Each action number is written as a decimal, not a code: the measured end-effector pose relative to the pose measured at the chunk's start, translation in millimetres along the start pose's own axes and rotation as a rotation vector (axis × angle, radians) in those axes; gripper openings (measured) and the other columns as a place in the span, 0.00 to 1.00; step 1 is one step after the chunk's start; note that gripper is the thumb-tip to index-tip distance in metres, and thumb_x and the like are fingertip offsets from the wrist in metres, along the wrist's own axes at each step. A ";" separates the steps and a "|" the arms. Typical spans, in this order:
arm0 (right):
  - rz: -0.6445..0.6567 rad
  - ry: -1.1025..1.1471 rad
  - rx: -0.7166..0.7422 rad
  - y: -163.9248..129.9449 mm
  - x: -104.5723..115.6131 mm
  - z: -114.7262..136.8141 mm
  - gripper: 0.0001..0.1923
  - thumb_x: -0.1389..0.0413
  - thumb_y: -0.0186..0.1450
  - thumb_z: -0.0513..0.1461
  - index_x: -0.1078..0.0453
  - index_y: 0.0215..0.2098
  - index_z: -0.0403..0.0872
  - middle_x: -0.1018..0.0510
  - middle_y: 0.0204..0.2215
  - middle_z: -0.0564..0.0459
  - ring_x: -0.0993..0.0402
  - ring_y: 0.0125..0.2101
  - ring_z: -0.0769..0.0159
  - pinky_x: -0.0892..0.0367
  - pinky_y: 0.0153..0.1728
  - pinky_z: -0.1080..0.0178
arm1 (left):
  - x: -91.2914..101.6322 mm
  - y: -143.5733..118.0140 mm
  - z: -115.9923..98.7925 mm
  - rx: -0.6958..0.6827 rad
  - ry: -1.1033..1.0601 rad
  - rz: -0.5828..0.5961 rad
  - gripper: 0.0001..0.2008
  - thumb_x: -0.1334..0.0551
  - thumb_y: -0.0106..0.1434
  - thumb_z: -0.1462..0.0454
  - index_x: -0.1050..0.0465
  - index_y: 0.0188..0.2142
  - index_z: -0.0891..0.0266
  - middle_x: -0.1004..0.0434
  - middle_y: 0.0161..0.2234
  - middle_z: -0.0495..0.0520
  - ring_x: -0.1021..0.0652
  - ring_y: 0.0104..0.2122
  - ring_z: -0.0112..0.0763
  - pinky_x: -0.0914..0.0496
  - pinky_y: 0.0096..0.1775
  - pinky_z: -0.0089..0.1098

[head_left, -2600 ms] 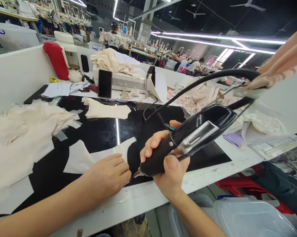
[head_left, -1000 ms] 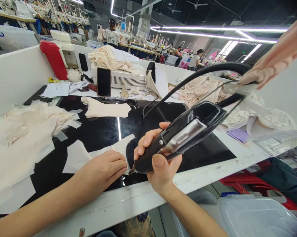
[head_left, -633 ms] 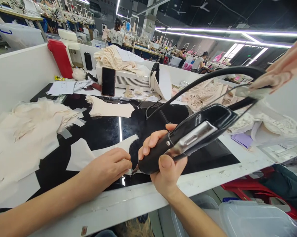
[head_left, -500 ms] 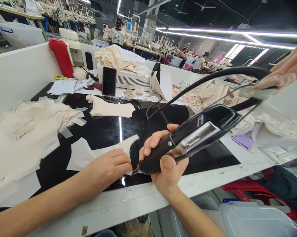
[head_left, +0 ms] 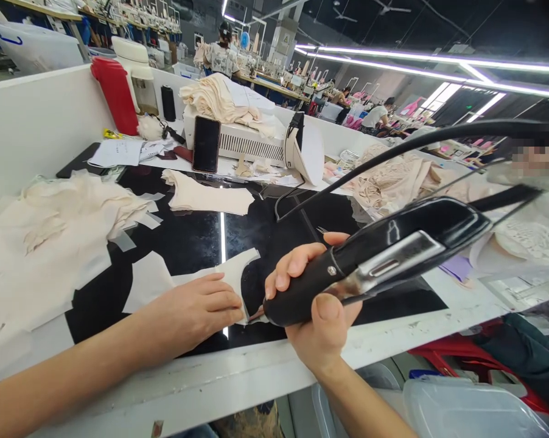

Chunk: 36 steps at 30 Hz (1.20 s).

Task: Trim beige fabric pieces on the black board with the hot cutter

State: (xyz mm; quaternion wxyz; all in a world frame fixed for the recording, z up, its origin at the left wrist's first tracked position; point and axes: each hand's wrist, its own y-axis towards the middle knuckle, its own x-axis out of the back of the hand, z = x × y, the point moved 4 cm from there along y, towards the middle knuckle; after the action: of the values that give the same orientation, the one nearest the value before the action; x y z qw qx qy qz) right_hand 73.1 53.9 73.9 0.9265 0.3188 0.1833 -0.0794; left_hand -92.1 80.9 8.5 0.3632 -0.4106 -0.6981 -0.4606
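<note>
My right hand [head_left: 313, 304] grips the black handle of a corded cutting tool [head_left: 384, 252]. Its tip touches the curved edge of a cream fabric piece [head_left: 165, 283] near the front of the black glossy table [head_left: 187, 234]. My left hand [head_left: 195, 310] lies flat on that fabric piece, fingers pointing right, just left of the tool's tip. The tool's black cable [head_left: 416, 143] arcs up and off to the right.
A heap of cream fabric [head_left: 50, 225] covers the table's left side and another piece [head_left: 206, 198] lies further back. Behind stand a white machine [head_left: 247, 143], a phone [head_left: 206, 144], a red container [head_left: 115, 94] and papers [head_left: 117, 152]. Lace pieces [head_left: 393, 176] pile at right. People work in the background.
The view has shifted slightly, so the tool's body sits further right and lower in frame. Both hands stay where they were on the fabric piece and the tool.
</note>
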 end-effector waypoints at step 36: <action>-0.032 -0.047 -0.029 6.0 -0.8 1.8 0.23 0.32 0.63 0.48 0.34 0.52 0.58 0.28 0.32 0.60 0.30 0.24 0.69 0.29 0.20 0.65 | -1.3 -2.9 -1.4 -0.023 -0.015 -0.075 0.16 0.50 0.76 0.73 0.28 0.56 0.64 0.20 0.50 0.54 0.23 0.54 0.33 0.46 0.69 0.37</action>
State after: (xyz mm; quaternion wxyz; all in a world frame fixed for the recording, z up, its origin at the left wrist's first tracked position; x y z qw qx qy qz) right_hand 74.4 57.6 78.8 0.9337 0.3004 0.1679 -0.0989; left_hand -94.0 78.6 6.7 0.3356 -0.3916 -0.7103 -0.4791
